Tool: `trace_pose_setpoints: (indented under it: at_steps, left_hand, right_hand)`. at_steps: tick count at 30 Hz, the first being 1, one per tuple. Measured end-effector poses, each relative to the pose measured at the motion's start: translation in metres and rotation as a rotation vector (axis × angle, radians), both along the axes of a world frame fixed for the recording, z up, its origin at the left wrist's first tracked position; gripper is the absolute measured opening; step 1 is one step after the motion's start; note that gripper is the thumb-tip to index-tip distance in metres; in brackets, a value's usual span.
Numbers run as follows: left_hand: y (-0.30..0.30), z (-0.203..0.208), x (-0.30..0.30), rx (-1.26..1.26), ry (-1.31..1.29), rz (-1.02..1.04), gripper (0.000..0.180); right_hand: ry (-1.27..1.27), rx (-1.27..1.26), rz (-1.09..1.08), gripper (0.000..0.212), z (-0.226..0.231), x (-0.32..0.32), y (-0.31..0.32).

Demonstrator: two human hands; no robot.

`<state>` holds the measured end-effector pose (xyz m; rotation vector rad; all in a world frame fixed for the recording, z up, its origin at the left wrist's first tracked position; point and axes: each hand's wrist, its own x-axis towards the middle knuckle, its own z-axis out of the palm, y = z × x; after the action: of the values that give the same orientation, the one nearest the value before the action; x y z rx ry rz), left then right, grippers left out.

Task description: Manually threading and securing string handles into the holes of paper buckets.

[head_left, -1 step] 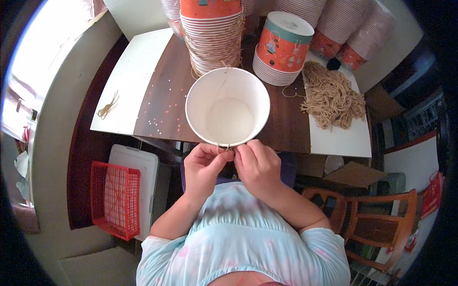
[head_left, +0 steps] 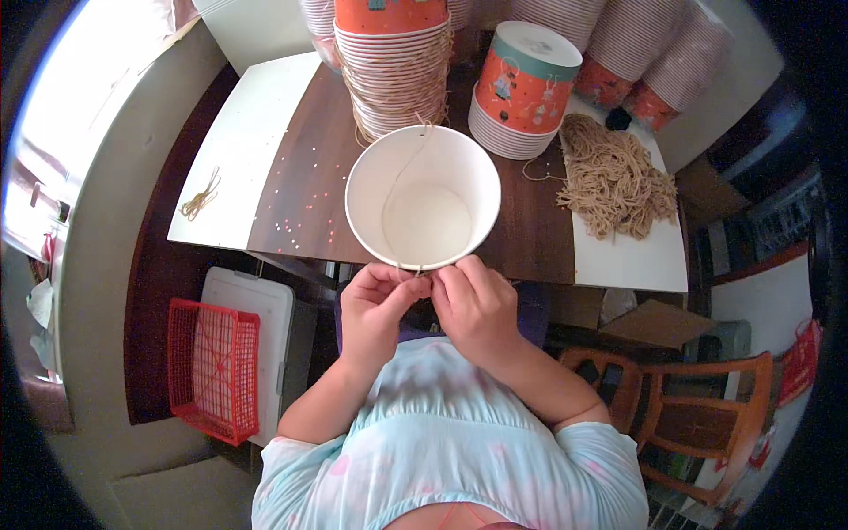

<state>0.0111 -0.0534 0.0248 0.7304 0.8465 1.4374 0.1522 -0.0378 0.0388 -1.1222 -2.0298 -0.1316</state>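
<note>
In front of me, at the table's near edge, a white paper bucket (head_left: 364, 190) stands with its open mouth tilted toward me. A thin tan string (head_left: 410, 161) runs down its inside from a small hole in the far rim to the near rim. My left hand (head_left: 374, 305) is closed, thumb and fingers pinched on the string just outside the near rim. Close beside it, my right hand (head_left: 477, 305) is also closed in a pinch at the string and rim. The fingertips hide the string's end and any knot.
Behind the bucket rises a stack of buckets (head_left: 396, 75) with strings. To its right is an upside-down orange and green bucket stack (head_left: 527, 88). A heap of tan strings (head_left: 614, 181) lies far right; a small string bundle (head_left: 201, 194) lies left. A red basket (head_left: 215, 369) is below left.
The bucket has shifted very slightly to the right. The string inside it now bows further left, and a bit more of it shows at the far rim. Both hands keep their pinch.
</note>
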Motion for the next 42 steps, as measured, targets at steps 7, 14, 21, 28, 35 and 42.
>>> trace_pose_setpoints:
  at_steps: [7,14,21,28,35,42]
  left_hand:
    - [0.001,0.006,-0.004,-0.057,-0.159,0.002,0.010]
    - [0.000,0.005,-0.010,-0.048,-0.167,0.017,0.009]
    - [-0.001,0.002,-0.009,0.055,0.191,0.138,0.008]
    - [-0.003,0.001,-0.012,0.175,0.387,0.186,0.007]
    - [-0.001,-0.005,-0.008,0.384,0.721,0.296,0.018]
    - [0.001,-0.001,-0.012,0.549,0.995,0.383,0.014]
  right_hand:
    - [0.686,-0.740,0.334,0.012,-0.002,-0.001,0.010]
    - [1.300,-1.359,0.410,0.017,-0.006,-0.008,0.010]
    - [1.583,-1.432,0.420,0.014,-0.016,-0.021,0.009]
    - [1.673,-1.574,0.486,0.014,-0.017,-0.020,0.014]
    - [1.574,-1.417,0.445,0.012,-0.016,-0.022,0.008]
    - [1.572,-1.375,0.398,0.013,-0.018,-0.024,0.007]
